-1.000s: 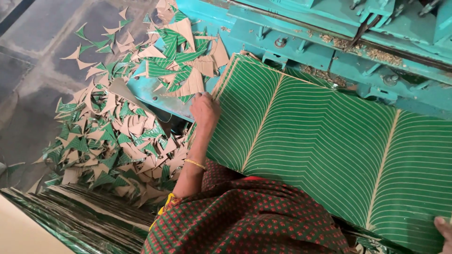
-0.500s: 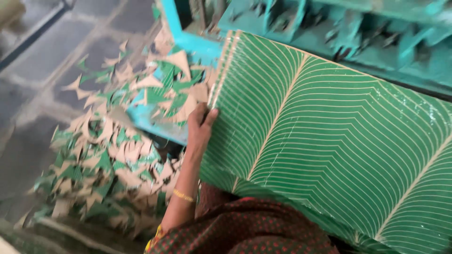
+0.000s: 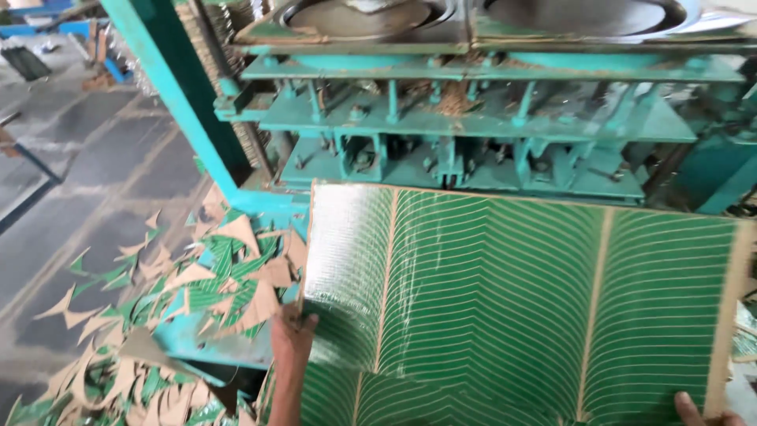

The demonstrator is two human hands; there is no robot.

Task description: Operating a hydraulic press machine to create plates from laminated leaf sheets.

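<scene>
One large green leaf-patterned sheet [image 3: 512, 308], pinched between two hands: left hand [image 3: 290, 335] and right hand [image 3: 698, 412]. One teal press machine [image 3: 473, 118] beyond the grip. Too many cardboard offcuts [image 3: 181, 315] to count, left of the left grip.

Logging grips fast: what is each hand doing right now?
Left hand: closed on the left edge of the green leaf-print sheet.
Right hand: at the sheet's lower right corner, mostly out of frame; grip cannot be told.

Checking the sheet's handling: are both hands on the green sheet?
Yes: the left hand grips the left edge of the green sheet, and the right hand holds its lower right corner.
</scene>
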